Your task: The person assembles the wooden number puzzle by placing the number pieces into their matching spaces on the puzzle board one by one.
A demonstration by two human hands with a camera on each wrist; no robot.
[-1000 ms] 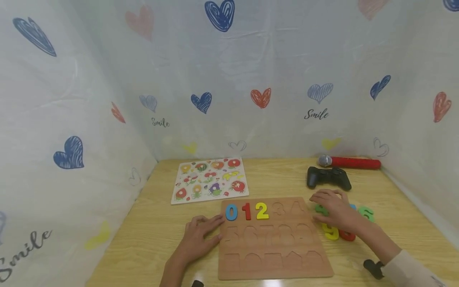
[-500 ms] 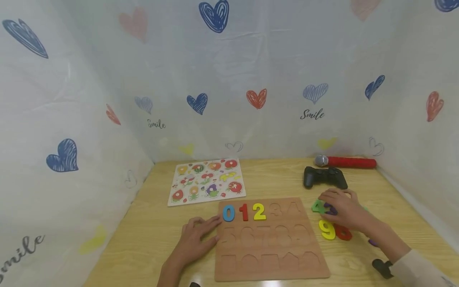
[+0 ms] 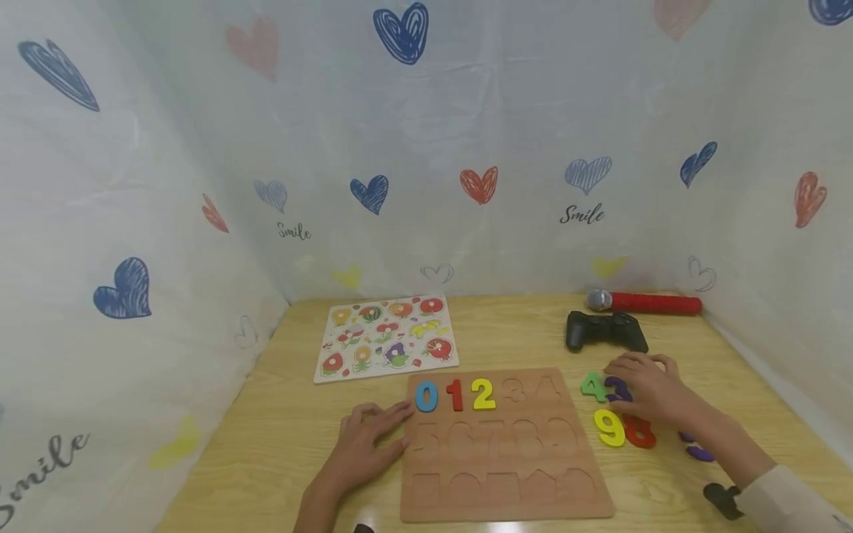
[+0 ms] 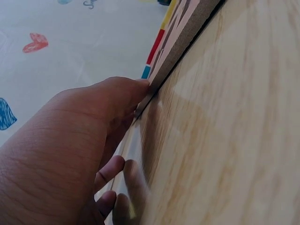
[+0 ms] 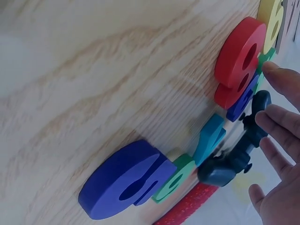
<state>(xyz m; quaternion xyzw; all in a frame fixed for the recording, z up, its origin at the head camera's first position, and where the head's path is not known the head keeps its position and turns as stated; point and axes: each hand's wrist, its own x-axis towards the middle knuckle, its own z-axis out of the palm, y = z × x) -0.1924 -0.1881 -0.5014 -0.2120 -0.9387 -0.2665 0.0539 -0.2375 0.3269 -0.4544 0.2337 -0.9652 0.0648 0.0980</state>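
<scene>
A wooden number board [image 3: 506, 503] lies on the table, with a blue 0 [image 3: 418, 398], a red 1 [image 3: 457, 397] and a yellow 2 [image 3: 491, 403] in its top row. My left hand [image 3: 363, 448] rests at the board's left edge, its fingertips touching the side in the left wrist view. Over the loose numbers at the right, my right hand [image 3: 656, 392] hovers with fingers spread and nothing gripped. Near it are a green 4 [image 3: 586, 392], a purple 3 [image 3: 626, 390], a yellow 9 [image 3: 600, 422] and a red 8 [image 5: 239, 42].
A light blue number [image 5: 206, 143], a green 6 [image 5: 178, 174] and a purple number [image 5: 101, 192] lie nearby, partly hidden from the head view. Behind stand a black game controller [image 3: 606, 329] and a red microphone [image 3: 656, 303]. A fruit puzzle board [image 3: 406, 370] lies at the back left.
My right hand has shifted right over the loose numbers, uncovering the green 4 and then the purple 3. The left hand stays at the board's edge.
</scene>
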